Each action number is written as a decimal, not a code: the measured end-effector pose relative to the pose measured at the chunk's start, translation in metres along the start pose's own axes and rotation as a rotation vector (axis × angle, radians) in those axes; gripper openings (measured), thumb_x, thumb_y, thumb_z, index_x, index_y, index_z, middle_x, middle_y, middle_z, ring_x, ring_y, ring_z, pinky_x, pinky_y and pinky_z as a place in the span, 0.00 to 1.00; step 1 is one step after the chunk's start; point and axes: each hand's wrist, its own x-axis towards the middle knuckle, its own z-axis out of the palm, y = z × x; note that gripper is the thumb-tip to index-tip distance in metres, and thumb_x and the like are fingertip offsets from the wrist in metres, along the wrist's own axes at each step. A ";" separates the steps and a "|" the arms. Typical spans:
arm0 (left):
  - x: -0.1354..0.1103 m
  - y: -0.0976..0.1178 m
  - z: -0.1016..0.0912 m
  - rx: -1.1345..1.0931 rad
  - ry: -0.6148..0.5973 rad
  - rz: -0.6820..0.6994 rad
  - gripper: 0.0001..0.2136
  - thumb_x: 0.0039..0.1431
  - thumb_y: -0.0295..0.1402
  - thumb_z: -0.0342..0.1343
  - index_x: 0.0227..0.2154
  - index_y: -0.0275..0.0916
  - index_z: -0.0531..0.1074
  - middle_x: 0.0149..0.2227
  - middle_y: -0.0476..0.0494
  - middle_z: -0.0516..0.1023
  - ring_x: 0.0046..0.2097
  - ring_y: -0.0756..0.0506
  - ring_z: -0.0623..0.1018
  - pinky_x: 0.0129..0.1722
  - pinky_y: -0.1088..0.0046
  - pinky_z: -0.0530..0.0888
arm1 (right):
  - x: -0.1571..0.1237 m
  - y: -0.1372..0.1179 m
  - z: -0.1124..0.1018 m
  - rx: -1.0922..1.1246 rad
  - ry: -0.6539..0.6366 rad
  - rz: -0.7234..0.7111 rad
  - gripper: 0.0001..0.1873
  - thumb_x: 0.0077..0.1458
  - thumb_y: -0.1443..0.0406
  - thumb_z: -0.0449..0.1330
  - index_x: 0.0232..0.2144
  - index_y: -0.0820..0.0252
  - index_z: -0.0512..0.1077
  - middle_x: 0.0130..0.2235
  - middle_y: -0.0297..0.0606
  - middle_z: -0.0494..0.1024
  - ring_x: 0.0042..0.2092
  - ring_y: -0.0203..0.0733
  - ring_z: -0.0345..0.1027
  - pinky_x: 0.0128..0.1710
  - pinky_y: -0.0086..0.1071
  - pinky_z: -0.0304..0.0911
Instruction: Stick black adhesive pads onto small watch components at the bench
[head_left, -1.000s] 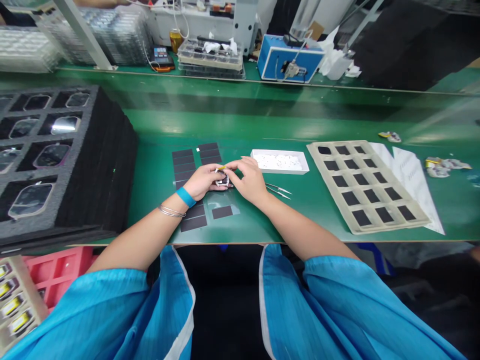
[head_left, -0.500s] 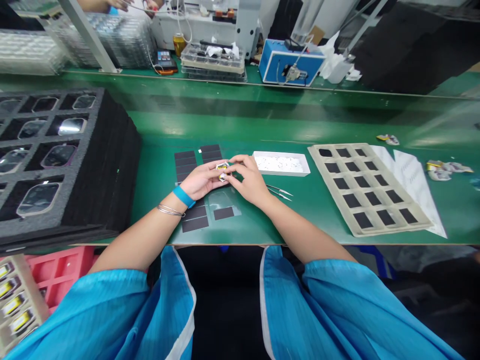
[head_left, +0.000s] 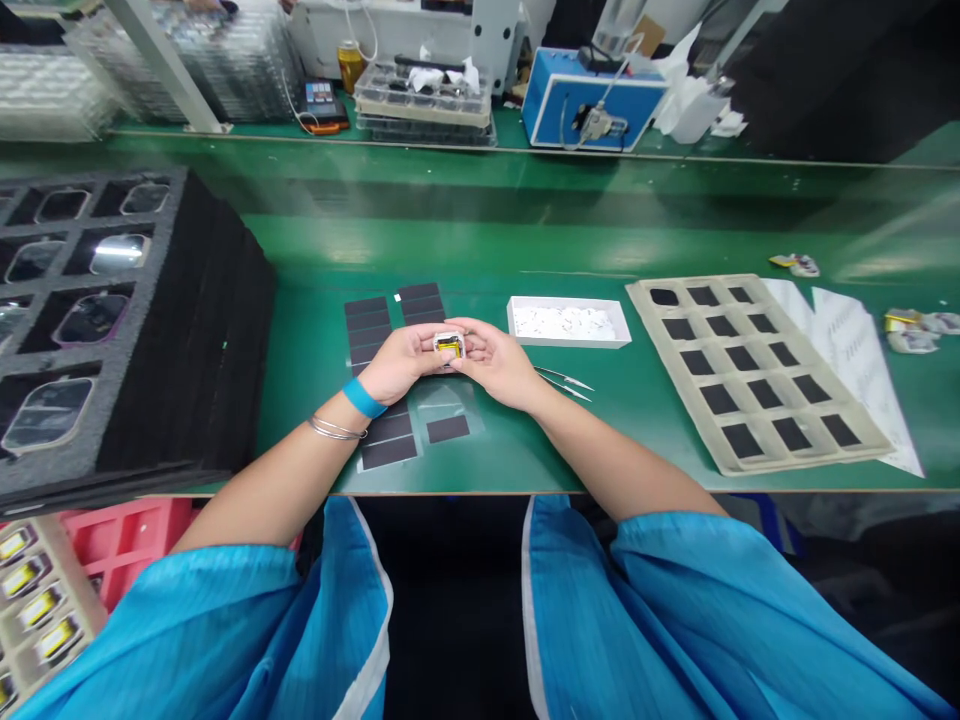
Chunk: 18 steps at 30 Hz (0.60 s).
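Note:
Above the green bench, my left hand (head_left: 396, 366) and my right hand (head_left: 501, 368) hold a small watch case (head_left: 449, 342) between them. It has a pale rounded frame, and a yellow and black part shows inside it. My left fingers close around its left side, with the thumb at the lower edge. The right fingers and thumb grip its right side. Close to my right wrist lie metal tweezers (head_left: 566, 384). Sheets of black rectangular pieces (head_left: 367, 312) lie beyond and under my left hand, and a single black piece (head_left: 448, 428) rests nearer the edge.
A white box (head_left: 570, 343) of small white bits stands right of centre. Further right is a beige tray (head_left: 686, 395) with black-bottomed compartments. Stacked black foam trays (head_left: 202, 360) holding framed glass rise at left. Below them, another beige tray (head_left: 82, 590) holds yellow-centred cases beside a red tray (head_left: 139, 545).
My right fingers have shifted from over the case to its right side, so more of its yellow inside shows. The camera view has moved slightly.

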 end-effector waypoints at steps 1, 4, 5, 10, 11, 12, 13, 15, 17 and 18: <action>0.000 0.000 0.000 0.013 -0.003 0.004 0.25 0.37 0.35 0.74 0.40 0.33 0.77 0.37 0.38 0.81 0.40 0.43 0.81 0.44 0.68 0.77 | -0.001 0.000 0.000 -0.005 0.003 0.001 0.28 0.48 0.60 0.67 0.52 0.55 0.67 0.42 0.38 0.78 0.41 0.41 0.75 0.45 0.39 0.74; 0.000 -0.001 -0.002 0.052 -0.047 -0.023 0.24 0.38 0.35 0.73 0.41 0.33 0.77 0.38 0.37 0.81 0.40 0.43 0.81 0.43 0.68 0.77 | -0.001 -0.001 -0.002 0.008 -0.050 0.038 0.30 0.45 0.62 0.69 0.51 0.55 0.67 0.42 0.37 0.79 0.42 0.42 0.75 0.46 0.39 0.73; 0.001 -0.001 -0.002 0.064 -0.074 -0.036 0.24 0.38 0.35 0.73 0.41 0.33 0.77 0.38 0.37 0.81 0.40 0.43 0.81 0.42 0.68 0.77 | -0.001 -0.001 -0.003 0.010 -0.077 0.049 0.31 0.43 0.62 0.69 0.51 0.55 0.67 0.43 0.37 0.79 0.44 0.43 0.75 0.46 0.40 0.73; 0.002 -0.001 -0.002 0.147 -0.143 -0.069 0.19 0.41 0.33 0.71 0.38 0.33 0.79 0.39 0.36 0.81 0.41 0.43 0.81 0.42 0.70 0.77 | -0.001 -0.001 -0.003 -0.047 -0.135 0.027 0.31 0.43 0.63 0.70 0.51 0.53 0.69 0.49 0.38 0.77 0.48 0.46 0.74 0.49 0.43 0.71; 0.003 -0.002 -0.001 0.159 -0.134 -0.073 0.19 0.41 0.33 0.71 0.38 0.33 0.79 0.39 0.36 0.81 0.40 0.44 0.80 0.42 0.70 0.76 | -0.001 -0.001 -0.002 -0.049 -0.132 0.024 0.31 0.43 0.63 0.70 0.52 0.53 0.69 0.49 0.38 0.77 0.49 0.46 0.74 0.49 0.43 0.71; 0.003 -0.002 -0.001 0.166 -0.124 -0.077 0.18 0.41 0.33 0.71 0.38 0.33 0.79 0.39 0.36 0.81 0.40 0.44 0.80 0.41 0.70 0.76 | -0.002 -0.001 -0.001 -0.049 -0.127 0.025 0.31 0.43 0.64 0.69 0.52 0.53 0.69 0.49 0.38 0.77 0.49 0.46 0.73 0.50 0.43 0.71; 0.003 -0.002 -0.001 0.167 -0.113 -0.079 0.18 0.41 0.33 0.71 0.37 0.33 0.79 0.39 0.36 0.81 0.40 0.44 0.80 0.40 0.70 0.77 | -0.002 0.000 0.000 -0.048 -0.120 0.027 0.31 0.43 0.64 0.69 0.52 0.53 0.69 0.50 0.38 0.77 0.49 0.46 0.73 0.50 0.43 0.70; 0.003 -0.003 -0.001 0.159 -0.098 -0.082 0.18 0.41 0.33 0.71 0.37 0.33 0.79 0.38 0.37 0.81 0.39 0.43 0.80 0.38 0.71 0.77 | -0.003 0.001 0.002 -0.053 -0.101 0.033 0.32 0.44 0.64 0.69 0.53 0.53 0.68 0.51 0.38 0.76 0.50 0.46 0.73 0.51 0.43 0.70; 0.004 -0.005 -0.001 0.150 -0.096 -0.079 0.18 0.41 0.34 0.71 0.37 0.33 0.78 0.38 0.37 0.81 0.39 0.44 0.80 0.37 0.71 0.77 | -0.003 0.003 0.002 -0.056 -0.092 0.043 0.32 0.44 0.65 0.69 0.54 0.54 0.68 0.51 0.39 0.76 0.50 0.47 0.73 0.51 0.43 0.70; 0.004 -0.006 -0.002 0.149 -0.096 -0.074 0.18 0.41 0.34 0.71 0.37 0.32 0.78 0.38 0.37 0.81 0.38 0.44 0.80 0.37 0.71 0.77 | -0.003 0.003 0.002 -0.053 -0.093 0.050 0.33 0.44 0.65 0.69 0.54 0.54 0.68 0.51 0.39 0.76 0.50 0.47 0.73 0.51 0.43 0.70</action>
